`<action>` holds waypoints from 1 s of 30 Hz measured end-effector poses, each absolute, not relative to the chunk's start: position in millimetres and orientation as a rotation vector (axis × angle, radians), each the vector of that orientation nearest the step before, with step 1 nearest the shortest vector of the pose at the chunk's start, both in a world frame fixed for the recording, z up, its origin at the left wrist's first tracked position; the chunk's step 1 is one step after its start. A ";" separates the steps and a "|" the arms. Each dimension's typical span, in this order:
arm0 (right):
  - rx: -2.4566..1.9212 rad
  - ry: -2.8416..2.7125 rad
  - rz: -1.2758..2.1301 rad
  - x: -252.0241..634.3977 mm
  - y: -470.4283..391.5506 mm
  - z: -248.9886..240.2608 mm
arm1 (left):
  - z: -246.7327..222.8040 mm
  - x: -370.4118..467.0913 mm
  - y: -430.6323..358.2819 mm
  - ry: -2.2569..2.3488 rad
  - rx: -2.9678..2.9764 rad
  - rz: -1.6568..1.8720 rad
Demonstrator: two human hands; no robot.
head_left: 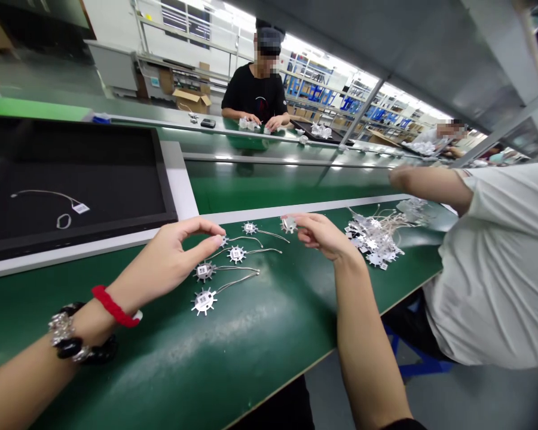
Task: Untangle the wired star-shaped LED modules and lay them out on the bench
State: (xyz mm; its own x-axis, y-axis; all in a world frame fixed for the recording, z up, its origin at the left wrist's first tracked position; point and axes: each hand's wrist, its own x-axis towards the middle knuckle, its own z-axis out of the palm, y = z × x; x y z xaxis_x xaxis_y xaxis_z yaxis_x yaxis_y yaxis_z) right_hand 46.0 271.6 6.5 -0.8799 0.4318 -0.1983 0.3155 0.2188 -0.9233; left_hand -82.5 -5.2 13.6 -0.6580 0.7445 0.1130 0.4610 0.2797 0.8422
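My left hand (179,254) reaches over the green bench, thumb and index finger pinched at a small star-shaped circuit board (225,241) that the fingertips partly cover. In my right hand (320,234), another star-shaped board (289,224) is held between the fingertips, just above the bench. Several like boards with thin wire leads lie between the hands: one at the top (250,227), one in the middle (237,254), one below it (204,271) and one nearest me (204,301). Beyond my right hand lies a tangled pile of the boards (374,239).
A black tray (168,200) at the left holds a wired piece with a white label (80,208) and a small loop (63,221). A co-worker in a white shirt (497,263) sits close at the right. Another person (256,95) works across the line.
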 end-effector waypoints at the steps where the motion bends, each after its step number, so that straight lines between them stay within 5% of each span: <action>1: -0.682 -2.342 1.838 43.1 264.7 7.1 | 12.7 -81.7 -4.4 2.228 1.105 1.315; 10: -0.395 -2.194 2.416 24.4 200.7 -0.5 | 5.9 -64.4 0.3 1.995 1.121 1.305; 18: -0.225 -2.060 2.474 22.1 182.2 -10.6 | 0.0 -64.9 0.5 2.121 1.281 1.461; 30: 0.279 -2.253 1.331 26.4 169.1 -20.9 | 3.4 -72.0 4.5 1.754 0.687 1.760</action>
State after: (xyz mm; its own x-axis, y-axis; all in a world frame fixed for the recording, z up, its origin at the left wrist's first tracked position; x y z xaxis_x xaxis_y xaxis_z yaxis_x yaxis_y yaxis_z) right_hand 26.4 169.1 -20.9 -0.8519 0.0764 0.5181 -0.4169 0.4999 -0.7591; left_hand -72.0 4.5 3.4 -0.7144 0.6992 -0.0274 -0.0299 0.0086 0.9995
